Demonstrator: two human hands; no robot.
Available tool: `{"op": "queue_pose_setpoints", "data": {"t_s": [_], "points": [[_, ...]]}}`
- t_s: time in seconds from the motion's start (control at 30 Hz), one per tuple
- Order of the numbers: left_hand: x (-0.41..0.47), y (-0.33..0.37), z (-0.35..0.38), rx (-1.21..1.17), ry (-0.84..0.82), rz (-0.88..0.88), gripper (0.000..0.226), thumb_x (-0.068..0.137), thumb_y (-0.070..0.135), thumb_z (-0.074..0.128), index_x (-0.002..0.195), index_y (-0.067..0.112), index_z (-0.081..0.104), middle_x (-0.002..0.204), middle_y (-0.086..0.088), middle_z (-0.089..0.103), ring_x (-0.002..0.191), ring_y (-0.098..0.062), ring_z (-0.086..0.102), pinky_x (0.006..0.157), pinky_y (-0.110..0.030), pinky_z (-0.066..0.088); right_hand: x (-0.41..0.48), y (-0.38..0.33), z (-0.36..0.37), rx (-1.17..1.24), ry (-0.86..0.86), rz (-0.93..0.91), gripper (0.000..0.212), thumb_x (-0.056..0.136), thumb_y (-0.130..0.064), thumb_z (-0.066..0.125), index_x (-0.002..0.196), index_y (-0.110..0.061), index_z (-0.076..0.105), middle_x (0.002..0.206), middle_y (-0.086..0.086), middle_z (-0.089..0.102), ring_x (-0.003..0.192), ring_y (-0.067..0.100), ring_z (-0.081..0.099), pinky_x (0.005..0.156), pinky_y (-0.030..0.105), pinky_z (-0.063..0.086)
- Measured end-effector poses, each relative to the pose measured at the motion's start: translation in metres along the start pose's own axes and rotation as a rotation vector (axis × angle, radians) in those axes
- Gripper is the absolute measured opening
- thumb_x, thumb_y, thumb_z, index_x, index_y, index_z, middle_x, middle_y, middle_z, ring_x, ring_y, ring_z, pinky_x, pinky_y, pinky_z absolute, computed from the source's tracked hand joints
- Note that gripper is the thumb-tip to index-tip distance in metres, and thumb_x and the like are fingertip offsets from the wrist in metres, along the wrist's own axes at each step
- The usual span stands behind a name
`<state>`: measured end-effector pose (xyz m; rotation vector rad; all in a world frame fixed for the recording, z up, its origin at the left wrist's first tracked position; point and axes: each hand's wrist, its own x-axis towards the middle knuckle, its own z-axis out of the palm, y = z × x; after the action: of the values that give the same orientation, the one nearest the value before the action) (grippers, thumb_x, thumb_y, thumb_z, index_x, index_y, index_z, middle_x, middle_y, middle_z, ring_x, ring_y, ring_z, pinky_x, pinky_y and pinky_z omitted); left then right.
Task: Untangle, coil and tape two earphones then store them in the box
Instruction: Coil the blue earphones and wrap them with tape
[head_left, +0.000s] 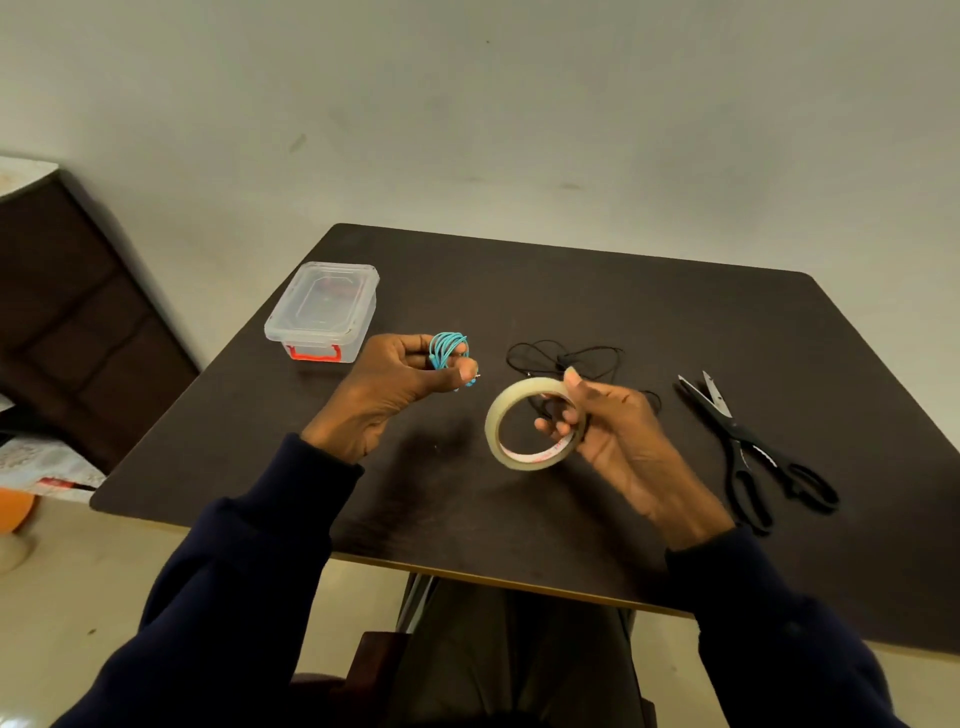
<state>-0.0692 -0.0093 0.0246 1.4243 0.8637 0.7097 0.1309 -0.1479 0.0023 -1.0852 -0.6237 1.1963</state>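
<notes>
Sleeves (234, 571) of dark navy cloth reach up from the lower edge and end at two bare hands held over a dark brown table (571, 291). The right hand (618, 431), near the middle of the table, holds a roll of clear tape (494, 422). Its fingers pass through the ring's hole and curl against the inner core, and the thumb presses on the outer rim at the top. The roll is tilted and held off the tabletop.

At nine o'clock from the roll, close by but apart from it, the left hand (395, 379) grips a blue earphone (448, 349) wound into a small tight coil. The fingers curl round the loops and the thumb pins them from the near side.

At twelve o'clock from the right hand, just beyond it, a black earphone (565, 358) lies loose and uncoiled on the table, partly hidden behind the thumb and the roll. At three o'clock from the right hand lie black scissors (748, 447), handles nearest, blades slightly parted and pointing to eleven o'clock.

Farther off, at ten o'clock on the table near its left edge, stands a clear plastic box (322, 312) with its lid on and a red latch on the near side. Beyond the table is a pale wall (519, 130).
</notes>
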Motion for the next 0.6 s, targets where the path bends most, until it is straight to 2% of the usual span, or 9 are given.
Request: {"op": "queue_pose_setpoints", "data": {"t_s": [0.07,0.17,0.3,0.33,0.4,0.47,0.6], "points": [[-0.001,-0.004,0.005,-0.008,-0.009,0.002,0.036,0.071,0.015,0.084,0.105,0.015,0.071,0.101,-0.005,0.078,0.096,-0.017,0.075,0.081,-0.021,0.059,-0.001,0.01,0.003,-0.07,0.073,-0.037,0.036,0.082,-0.023,0.072,0.101,0.008,0.072,0.062,0.002,0.058,0.061,0.012,0.055,0.096,0.048,0.051],[-0.002,-0.008,0.011,-0.007,-0.049,0.005,0.052,0.062,0.023,0.085,0.111,0.013,0.07,0.105,-0.006,0.077,0.1,-0.019,0.074,0.086,-0.026,0.058,-0.002,0.016,0.006,-0.077,0.118,-0.094,0.022,0.078,-0.019,0.076,0.088,0.0,0.078,0.062,0.003,0.061,0.062,0.013,0.056,0.092,0.044,0.05],[-0.005,-0.008,0.018,0.004,-0.067,0.054,0.042,0.07,0.006,0.084,0.108,0.01,0.07,0.101,-0.01,0.077,0.096,-0.022,0.075,0.078,-0.021,0.058,0.0,0.013,0.008,-0.091,0.137,-0.17,0.007,0.075,-0.013,0.075,0.076,-0.009,0.082,0.068,0.01,0.068,0.064,0.015,0.058,0.08,0.034,0.05],[-0.005,-0.009,0.02,0.0,-0.075,0.064,0.041,0.071,0.0,0.083,0.109,0.007,0.069,0.101,-0.012,0.077,0.096,-0.024,0.075,0.078,-0.021,0.058,0.0,0.013,0.008,-0.101,0.143,-0.189,0.01,0.079,-0.006,0.074,0.075,-0.01,0.082,0.07,0.011,0.07,0.064,0.015,0.059,0.076,0.031,0.051],[-0.006,-0.011,0.024,-0.007,-0.083,0.08,0.045,0.071,-0.006,0.081,0.113,0.001,0.067,0.101,-0.016,0.076,0.095,-0.025,0.075,0.077,-0.023,0.059,-0.001,0.012,0.01,-0.12,0.159,-0.217,0.027,0.087,0.006,0.066,0.072,-0.011,0.081,0.072,0.01,0.073,0.064,0.014,0.06,0.073,0.028,0.052],[-0.007,-0.011,0.029,-0.005,-0.082,0.102,0.049,0.069,-0.007,0.082,0.114,-0.001,0.066,0.099,-0.013,0.077,0.092,-0.022,0.075,0.075,-0.021,0.058,-0.003,0.013,0.012,-0.122,0.157,-0.221,0.034,0.089,0.006,0.063,0.071,-0.015,0.082,0.073,0.007,0.075,0.066,0.013,0.06,0.073,0.024,0.052],[-0.008,-0.014,0.036,-0.019,-0.081,0.138,0.053,0.063,-0.005,0.085,0.113,0.0,0.066,0.094,-0.007,0.078,0.09,-0.017,0.075,0.075,-0.02,0.057,-0.005,0.014,0.013,-0.168,0.16,-0.216,0.032,0.091,0.0,0.064,0.077,-0.02,0.083,0.068,0.005,0.071,0.07,0.014,0.06,0.08,0.029,0.049]]}}
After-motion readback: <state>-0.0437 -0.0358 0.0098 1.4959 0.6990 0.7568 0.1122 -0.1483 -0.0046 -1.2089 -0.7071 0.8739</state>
